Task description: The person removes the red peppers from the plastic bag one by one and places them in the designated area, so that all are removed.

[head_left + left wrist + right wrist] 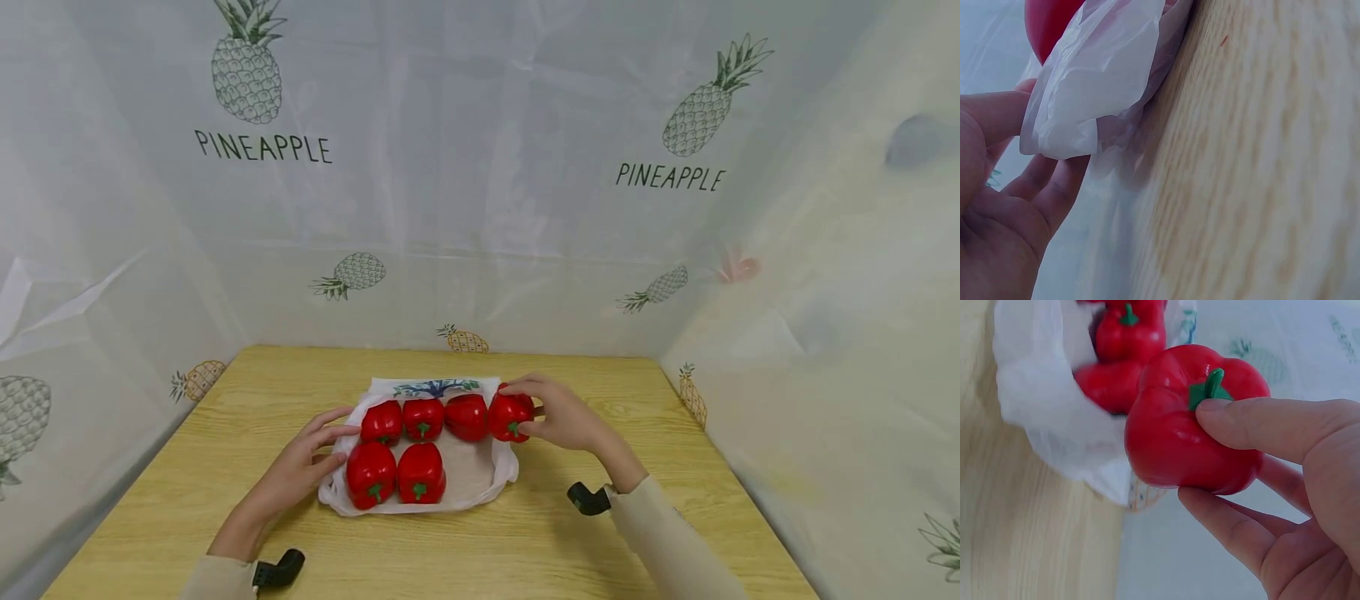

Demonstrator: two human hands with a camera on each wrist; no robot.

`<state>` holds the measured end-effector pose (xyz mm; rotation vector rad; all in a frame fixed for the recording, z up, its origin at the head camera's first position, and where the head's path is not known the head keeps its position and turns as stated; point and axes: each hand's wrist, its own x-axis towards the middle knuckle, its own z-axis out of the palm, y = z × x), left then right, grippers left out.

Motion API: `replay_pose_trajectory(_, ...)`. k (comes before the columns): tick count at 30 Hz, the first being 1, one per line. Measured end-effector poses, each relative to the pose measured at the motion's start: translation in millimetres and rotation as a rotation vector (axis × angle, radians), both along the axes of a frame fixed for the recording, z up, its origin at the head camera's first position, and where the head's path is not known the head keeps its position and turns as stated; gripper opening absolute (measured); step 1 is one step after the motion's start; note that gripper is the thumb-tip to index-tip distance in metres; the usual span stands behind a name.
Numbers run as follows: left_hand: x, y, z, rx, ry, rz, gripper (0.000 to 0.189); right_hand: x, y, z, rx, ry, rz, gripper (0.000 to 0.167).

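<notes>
A white plastic bag (506,464) lies on the table with its mouth spread wide and several red bell peppers (422,472) inside. The peppers are glossy, with green stems. At the upper right of the bag, my right hand (566,415) holds another red bell pepper (1194,434) between thumb and fingers. In the right wrist view, the thumb presses beside its green stem. My left hand (296,467) is at the bag's left side, fingers spread and touching its rim. White plastic (1097,81) covers those fingertips in the left wrist view.
The wooden table (592,533) extends around the bag. Pale sheets printed with pineapples (246,79) hang behind the table and along both sides. A black wrist device (279,569) is on the left wrist, another (588,498) on the right.
</notes>
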<state>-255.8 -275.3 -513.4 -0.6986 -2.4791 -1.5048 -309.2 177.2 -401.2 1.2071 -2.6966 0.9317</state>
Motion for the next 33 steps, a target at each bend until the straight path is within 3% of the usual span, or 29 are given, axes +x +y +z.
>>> replay_pose_trajectory(13, 1.3, 0.6, 1.5, -0.01, -0.009, 0.01, 0.035, -29.3, 36, -12.0, 0.044, 0.015, -0.135, 0.057)
replay_pose_trajectory(20, 2.1, -0.5, 1.5, -0.014, -0.013, 0.018, 0.035, -43.3, 45, -25.9, 0.085, 0.062, -0.158, 0.055)
replay_pose_trajectory(33, 0.4, 1.1, -0.4, 0.009, -0.027, 0.0, 0.035, -58.2, 47, -37.5, 0.133, 0.03, -0.191, 0.055)
